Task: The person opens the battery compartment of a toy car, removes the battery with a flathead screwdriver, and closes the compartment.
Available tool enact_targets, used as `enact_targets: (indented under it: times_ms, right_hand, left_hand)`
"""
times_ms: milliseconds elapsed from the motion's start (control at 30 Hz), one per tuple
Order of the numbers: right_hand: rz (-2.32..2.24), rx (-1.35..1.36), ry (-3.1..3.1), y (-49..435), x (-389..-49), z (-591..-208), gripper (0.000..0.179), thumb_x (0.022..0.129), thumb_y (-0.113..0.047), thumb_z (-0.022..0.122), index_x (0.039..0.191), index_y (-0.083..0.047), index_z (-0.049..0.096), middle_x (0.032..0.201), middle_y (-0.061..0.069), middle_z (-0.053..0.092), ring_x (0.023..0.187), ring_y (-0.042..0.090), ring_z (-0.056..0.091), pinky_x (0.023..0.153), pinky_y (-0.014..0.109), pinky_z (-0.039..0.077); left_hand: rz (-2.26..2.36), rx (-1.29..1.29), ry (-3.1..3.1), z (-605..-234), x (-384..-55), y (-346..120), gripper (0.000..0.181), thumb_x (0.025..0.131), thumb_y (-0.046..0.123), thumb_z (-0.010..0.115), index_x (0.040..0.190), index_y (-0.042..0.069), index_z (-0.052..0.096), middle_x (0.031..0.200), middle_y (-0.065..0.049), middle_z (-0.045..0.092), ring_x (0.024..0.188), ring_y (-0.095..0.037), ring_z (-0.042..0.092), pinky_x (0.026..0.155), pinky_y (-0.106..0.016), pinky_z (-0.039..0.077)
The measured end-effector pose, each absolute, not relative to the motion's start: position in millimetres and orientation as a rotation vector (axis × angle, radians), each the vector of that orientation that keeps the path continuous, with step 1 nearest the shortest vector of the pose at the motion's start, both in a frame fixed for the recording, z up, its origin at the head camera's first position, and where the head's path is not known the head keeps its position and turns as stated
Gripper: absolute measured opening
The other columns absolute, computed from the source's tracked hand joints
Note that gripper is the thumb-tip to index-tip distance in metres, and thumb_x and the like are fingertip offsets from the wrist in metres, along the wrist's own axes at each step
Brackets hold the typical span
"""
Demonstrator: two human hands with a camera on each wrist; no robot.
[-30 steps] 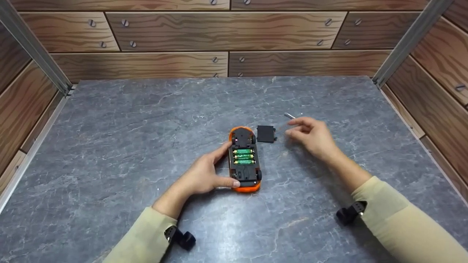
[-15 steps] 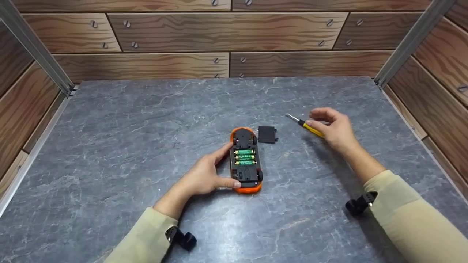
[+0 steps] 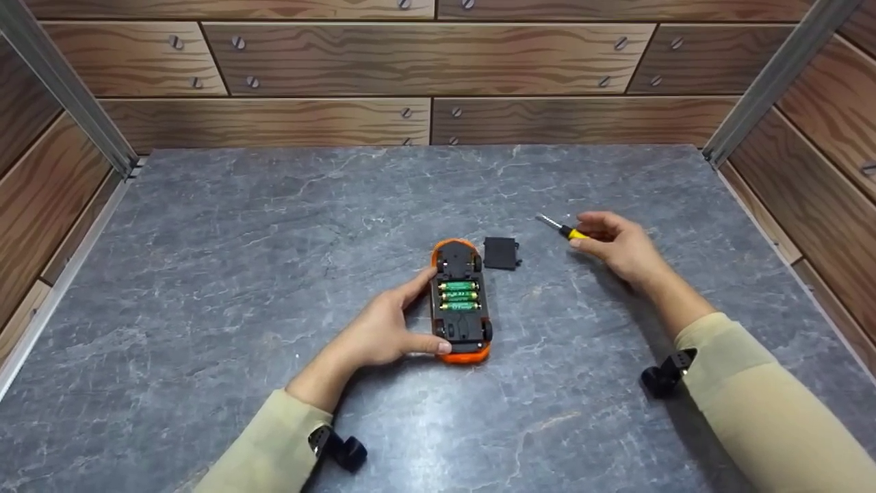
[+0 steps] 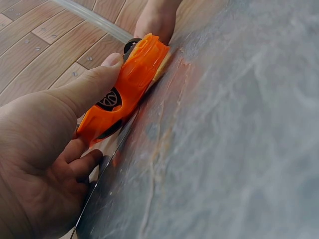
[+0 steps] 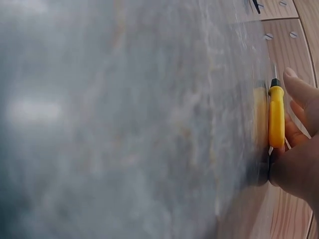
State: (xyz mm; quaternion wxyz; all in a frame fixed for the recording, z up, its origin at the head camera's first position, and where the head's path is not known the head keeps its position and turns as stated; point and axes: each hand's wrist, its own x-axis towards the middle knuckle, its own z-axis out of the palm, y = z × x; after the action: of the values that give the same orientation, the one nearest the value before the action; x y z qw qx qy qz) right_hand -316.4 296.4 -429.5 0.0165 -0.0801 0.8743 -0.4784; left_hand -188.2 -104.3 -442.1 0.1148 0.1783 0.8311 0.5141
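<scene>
An orange toy car (image 3: pixel 467 327) lies upside down on the table, its black underside up. Three green batteries (image 3: pixel 459 296) sit in its uncovered battery bay. My left hand (image 3: pixel 383 330) holds the car from the left, thumb at the rear and fingers toward the front; its orange body (image 4: pixel 133 87) fills the span of that hand in the left wrist view. A yellow-handled screwdriver (image 3: pixel 577 234) lies to the right, shaft pointing away. Around its handle (image 5: pixel 277 117) my right hand (image 3: pixel 619 252) is spread, with a gap between thumb and handle in the right wrist view.
A black square battery cover (image 3: pixel 501 253) with small tabs lies just right of the car's front. The grey marbled table (image 3: pixel 274 226) ends at wood-patterned walls (image 3: pixel 424 58) at the back and both sides. A tiny light speck lies beyond the screwdriver.
My right hand moved right, away from the battery cover, which uncovered the screwdriver to view, then came down over its handle. The left hand and car stayed put.
</scene>
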Motion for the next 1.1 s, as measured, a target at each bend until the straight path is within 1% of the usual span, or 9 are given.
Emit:
enact_targets:
  times_ms: [167, 267, 500, 700, 933, 1100]
  right_hand:
    - [-1.405, -0.223, 2.727, 296.3, -318.2, -429.6, 0.058, 0.098, -0.016, 0.079, 0.148, 0.003, 0.058, 0.137, 0.027, 0.065, 0.113, 0.017, 0.061, 0.088, 0.010, 0.045]
    - [-1.390, -0.218, 2.727, 294.9, -318.2, -429.7, 0.059, 0.098, -0.017, 0.080, 0.148, 0.003, 0.057, 0.138, 0.026, 0.064, 0.118, 0.022, 0.060, 0.089, 0.010, 0.044]
    - [-1.387, -0.225, 2.735, 293.4, -316.8, -430.4, 0.058, 0.097, -0.018, 0.080, 0.147, 0.003, 0.059, 0.138, 0.024, 0.065, 0.116, 0.018, 0.060, 0.091, 0.009, 0.044]
    - [-1.364, -0.218, 2.751, 292.6, -317.1, -431.0, 0.056, 0.097, -0.018, 0.081, 0.145, 0.003, 0.061, 0.137, 0.023, 0.066, 0.117, 0.021, 0.060, 0.092, 0.011, 0.043]
    - [-1.330, -0.220, 2.785, 291.6, -317.1, -430.7, 0.053, 0.097, -0.017, 0.080, 0.143, 0.002, 0.063, 0.132, 0.023, 0.068, 0.112, 0.019, 0.060, 0.091, 0.013, 0.043]
    - [-1.293, -0.223, 2.814, 292.6, -315.3, -431.3, 0.050, 0.097, -0.016, 0.080, 0.141, 0.002, 0.064, 0.133, 0.023, 0.068, 0.115, 0.023, 0.060, 0.092, 0.014, 0.043]
  left_hand:
    - [1.501, 0.528, 2.442, -442.6, -187.0, -104.4, 0.121, 0.072, 0.035, 0.100, 0.169, 0.019, 0.029, 0.167, -0.006, 0.040, 0.154, -0.017, 0.035, 0.128, -0.036, 0.023]
    - [1.501, 0.538, 2.446, -442.2, -186.5, -104.8, 0.121, 0.072, 0.035, 0.100, 0.169, 0.018, 0.029, 0.167, -0.007, 0.040, 0.154, -0.017, 0.035, 0.128, -0.036, 0.024]
    - [1.504, 0.551, 2.449, -441.8, -187.2, -105.0, 0.120, 0.073, 0.034, 0.100, 0.169, 0.016, 0.030, 0.167, -0.008, 0.040, 0.154, -0.018, 0.036, 0.128, -0.036, 0.024]
    - [1.488, 0.537, 2.453, -441.8, -187.7, -105.1, 0.121, 0.073, 0.036, 0.100, 0.169, 0.018, 0.029, 0.168, -0.006, 0.039, 0.153, -0.015, 0.035, 0.127, -0.033, 0.024]
    - [1.487, 0.530, 2.452, -441.8, -187.9, -105.0, 0.121, 0.073, 0.036, 0.099, 0.169, 0.018, 0.029, 0.167, -0.007, 0.039, 0.154, -0.017, 0.035, 0.127, -0.035, 0.024]
    - [1.489, 0.526, 2.442, -441.9, -187.3, -104.1, 0.120, 0.073, 0.035, 0.100, 0.169, 0.019, 0.029, 0.168, -0.006, 0.039, 0.154, -0.016, 0.034, 0.127, -0.034, 0.024]
